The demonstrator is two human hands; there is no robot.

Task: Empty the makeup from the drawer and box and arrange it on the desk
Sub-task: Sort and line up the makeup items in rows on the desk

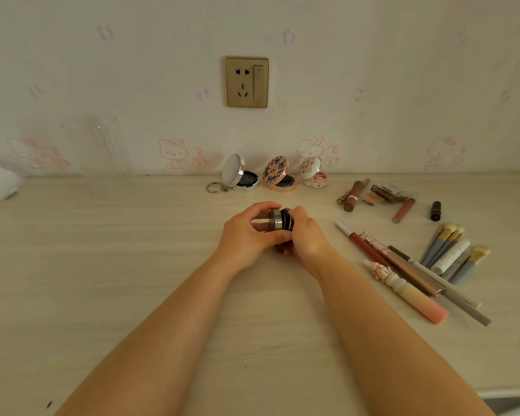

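Observation:
Both hands meet over the middle of the pale wooden desk [132,265] around a small round dark compact [279,224] with a silver band. My left hand [246,235] grips its silver side, and my right hand [305,235] grips its dark side. Much of the compact is hidden by the fingers. Three open compacts stand along the wall: a silver one [240,175] with a key ring, a rose-gold patterned one [279,175] and a white floral one [314,175].
At the right lie lip products and small palettes [379,196], a dark lipstick [436,210], long pencils and tubes [409,271] and several brushes [454,250]. A clear plastic container [102,151] stands at the back left. A wall socket [246,82] sits above.

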